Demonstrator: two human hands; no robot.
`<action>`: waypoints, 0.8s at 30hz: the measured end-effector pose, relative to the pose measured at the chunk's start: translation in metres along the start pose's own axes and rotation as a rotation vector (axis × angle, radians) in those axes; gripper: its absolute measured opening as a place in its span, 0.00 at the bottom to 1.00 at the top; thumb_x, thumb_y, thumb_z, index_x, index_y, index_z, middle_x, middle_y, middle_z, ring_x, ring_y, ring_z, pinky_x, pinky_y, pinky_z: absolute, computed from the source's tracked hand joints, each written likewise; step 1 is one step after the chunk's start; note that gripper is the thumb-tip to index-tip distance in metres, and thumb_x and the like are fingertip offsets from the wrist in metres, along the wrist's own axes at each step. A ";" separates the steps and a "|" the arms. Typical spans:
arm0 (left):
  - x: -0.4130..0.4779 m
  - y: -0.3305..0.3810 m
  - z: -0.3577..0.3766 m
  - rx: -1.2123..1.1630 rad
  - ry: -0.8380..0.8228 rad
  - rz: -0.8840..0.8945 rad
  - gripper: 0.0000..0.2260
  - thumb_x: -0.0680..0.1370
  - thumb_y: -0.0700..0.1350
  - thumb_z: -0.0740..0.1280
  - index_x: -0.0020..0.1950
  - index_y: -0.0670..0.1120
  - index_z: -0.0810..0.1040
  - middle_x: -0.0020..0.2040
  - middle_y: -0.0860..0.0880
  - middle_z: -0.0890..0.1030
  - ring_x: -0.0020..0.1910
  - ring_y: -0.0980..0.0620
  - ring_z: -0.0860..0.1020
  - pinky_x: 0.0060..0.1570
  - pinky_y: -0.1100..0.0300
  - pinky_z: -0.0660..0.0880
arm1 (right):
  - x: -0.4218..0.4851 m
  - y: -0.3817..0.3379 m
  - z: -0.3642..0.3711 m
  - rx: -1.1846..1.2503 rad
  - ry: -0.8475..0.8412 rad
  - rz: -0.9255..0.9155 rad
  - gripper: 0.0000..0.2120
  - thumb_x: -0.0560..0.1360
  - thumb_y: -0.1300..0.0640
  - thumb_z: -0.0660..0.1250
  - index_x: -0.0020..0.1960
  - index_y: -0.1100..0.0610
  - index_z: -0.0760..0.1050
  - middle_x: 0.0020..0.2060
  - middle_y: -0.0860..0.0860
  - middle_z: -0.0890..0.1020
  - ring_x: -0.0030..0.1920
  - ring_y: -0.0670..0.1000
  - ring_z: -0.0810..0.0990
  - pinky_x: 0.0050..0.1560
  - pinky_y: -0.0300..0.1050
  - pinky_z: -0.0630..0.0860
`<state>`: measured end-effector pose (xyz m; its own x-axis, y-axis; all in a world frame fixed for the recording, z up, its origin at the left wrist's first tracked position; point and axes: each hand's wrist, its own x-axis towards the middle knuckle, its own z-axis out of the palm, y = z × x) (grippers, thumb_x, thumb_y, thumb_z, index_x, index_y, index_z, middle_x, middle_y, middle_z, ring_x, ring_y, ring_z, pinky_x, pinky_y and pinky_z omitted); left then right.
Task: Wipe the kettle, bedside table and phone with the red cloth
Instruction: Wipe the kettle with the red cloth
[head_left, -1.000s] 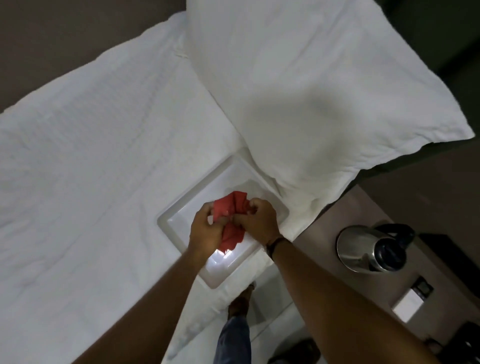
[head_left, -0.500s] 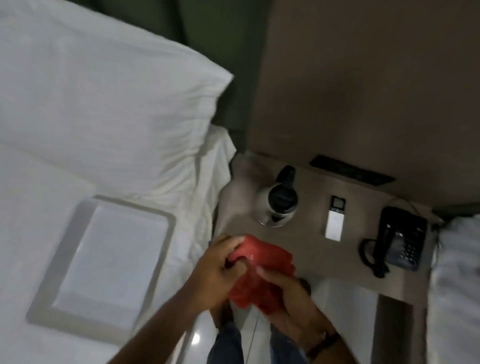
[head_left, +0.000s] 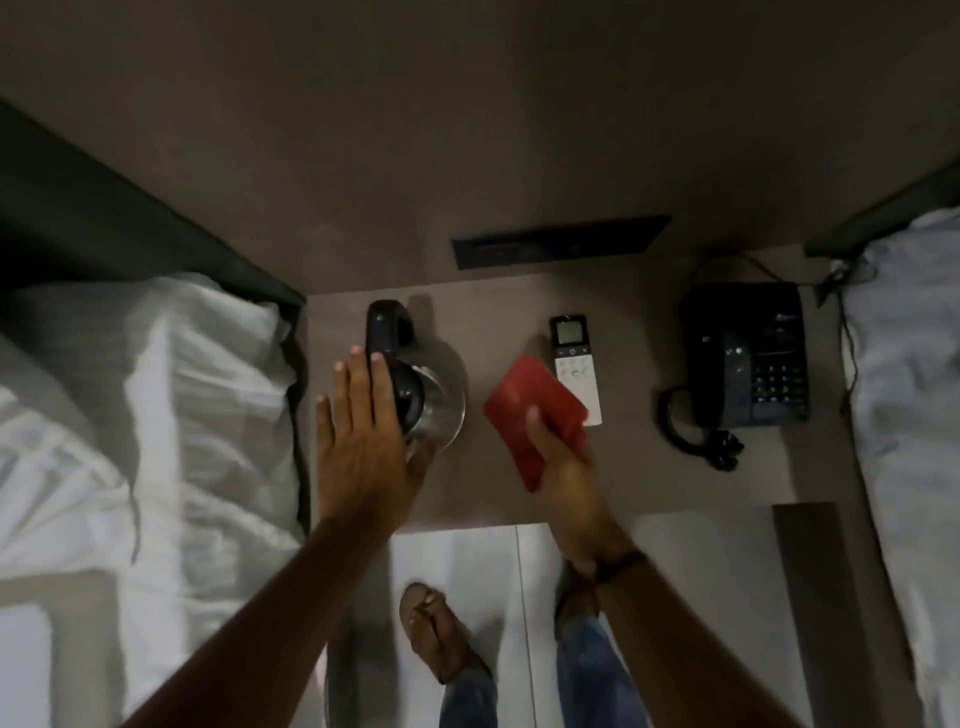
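My left hand (head_left: 363, 441) is spread flat, fingers wide, over the near side of the kettle (head_left: 421, 389) on the table (head_left: 649, 467) — my right hand (head_left: 563, 467) grips the folded red cloth (head_left: 535, 410). The phone (head_left: 748, 358) sits well right of it, the remote (head_left: 574, 364) just beyond.

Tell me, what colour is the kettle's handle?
Black. The head view shows the kettle's handle best, just beyond the left hand.

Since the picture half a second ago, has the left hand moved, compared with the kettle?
Yes. The left hand let go of the red cloth and moved forward over the kettle.
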<state>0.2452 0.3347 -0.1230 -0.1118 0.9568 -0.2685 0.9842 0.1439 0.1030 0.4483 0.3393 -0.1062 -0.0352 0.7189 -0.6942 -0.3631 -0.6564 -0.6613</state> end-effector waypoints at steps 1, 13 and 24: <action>0.000 0.000 0.005 -0.016 0.011 -0.016 0.52 0.79 0.61 0.72 0.88 0.41 0.45 0.89 0.38 0.47 0.87 0.35 0.48 0.84 0.35 0.56 | 0.018 0.001 0.010 -0.020 -0.048 -0.073 0.20 0.82 0.54 0.68 0.72 0.44 0.74 0.69 0.49 0.82 0.67 0.43 0.83 0.63 0.37 0.81; -0.001 0.003 0.014 0.025 0.078 -0.034 0.44 0.82 0.53 0.71 0.88 0.40 0.47 0.88 0.35 0.52 0.88 0.36 0.50 0.83 0.34 0.59 | 0.090 0.077 0.066 -0.793 -0.281 -0.696 0.31 0.86 0.37 0.49 0.86 0.46 0.52 0.87 0.49 0.53 0.88 0.55 0.44 0.87 0.55 0.41; -0.001 0.009 0.008 0.010 0.097 -0.042 0.41 0.81 0.53 0.70 0.86 0.37 0.54 0.85 0.32 0.58 0.85 0.31 0.58 0.79 0.31 0.65 | 0.081 0.096 0.068 -0.685 -0.230 -0.634 0.28 0.85 0.35 0.48 0.84 0.35 0.51 0.86 0.38 0.52 0.87 0.54 0.48 0.87 0.56 0.42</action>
<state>0.2551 0.3325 -0.1298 -0.1650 0.9700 -0.1787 0.9797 0.1821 0.0840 0.3474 0.3496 -0.2066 -0.2276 0.9656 -0.1257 0.2427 -0.0687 -0.9677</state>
